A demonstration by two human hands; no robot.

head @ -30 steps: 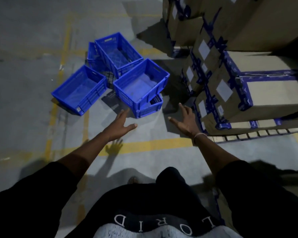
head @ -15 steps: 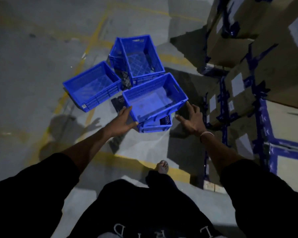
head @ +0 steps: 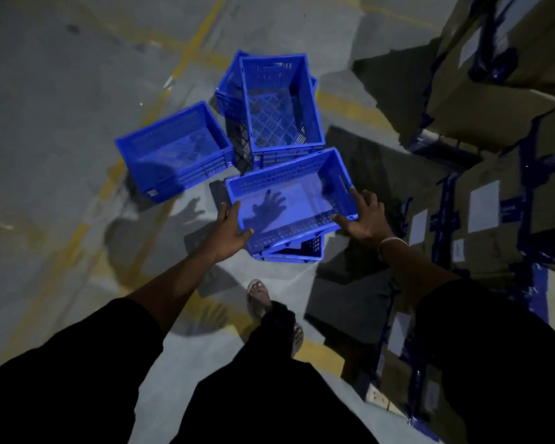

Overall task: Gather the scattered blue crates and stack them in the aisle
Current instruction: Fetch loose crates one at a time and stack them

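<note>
Both hands at the near blue crate [head: 289, 200], one per short end. Left hand [head: 229, 230] is at the crate's near-left corner, thumb lying along the near rim, fingers [head: 225, 209] up against the left end wall; whether they've properly closed on it can't be told, looks like touching w/ fingers fairly straight. Right hand [head: 364, 216] is at the near-right corner, fingers spread and mostly straight, index along the right rim, thumb toward the near rim; touching, not clearly gripping. A hand's shadow falls on the crate's floor.

This crate sits on top of a lower blue crate [head: 290, 251], skewed so the lower one's near edge pokes out beneath. Just beyond, touching or nearly so, a tall far crate [head: 281, 104] w/ lattice floor stands on/against another blue crate [head: 231, 91] behind it on the left. To the left, a low left crate [head: 173, 149] sits apart on the concrete floor [head: 61, 107], partly over a yellow floor line [head: 186, 62].

Right side: stacked cardboard boxes [head: 481, 200] w/ blue tape and white labels. Near centre, the person's sandalled foot [head: 258, 294] on the floor.
</note>
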